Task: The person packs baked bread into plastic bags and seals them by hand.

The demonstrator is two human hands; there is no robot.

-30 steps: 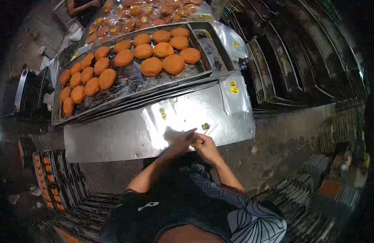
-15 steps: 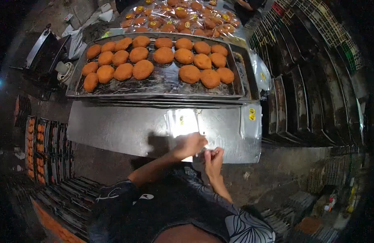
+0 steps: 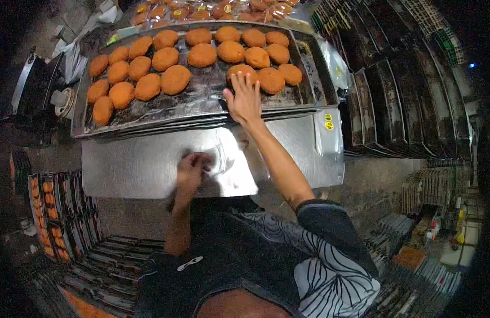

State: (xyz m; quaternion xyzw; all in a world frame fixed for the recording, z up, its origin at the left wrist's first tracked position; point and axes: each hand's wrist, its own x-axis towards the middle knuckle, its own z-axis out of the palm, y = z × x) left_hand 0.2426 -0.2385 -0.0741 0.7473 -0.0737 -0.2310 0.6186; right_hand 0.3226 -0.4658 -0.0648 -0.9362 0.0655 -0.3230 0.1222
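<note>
Round orange-brown breads (image 3: 176, 80) lie in rows in a dark metal tray (image 3: 202, 121) at the top of the view. My right hand (image 3: 245, 100) reaches over the tray's near edge, fingers spread over one bread (image 3: 241, 74) at the front right of the tray. Below the tray, over the shiny metal table (image 3: 128, 164), my left hand (image 3: 193, 168) is blurred with its fingers bent; what it holds, if anything, cannot be made out. Clear plastic (image 3: 231, 164) lies on the table beside it, bright with glare.
Bagged breads with yellow labels (image 3: 202, 11) lie behind the tray. Plastic with two yellow stickers (image 3: 328, 132) is at the table's right end. Dark trays (image 3: 388, 111) stand stacked on the right. Racks of breads (image 3: 49, 212) are at lower left.
My right hand has moved from the table's front edge up to a bread in the tray. My left hand has moved left, away from it. The camera view has shifted somewhat.
</note>
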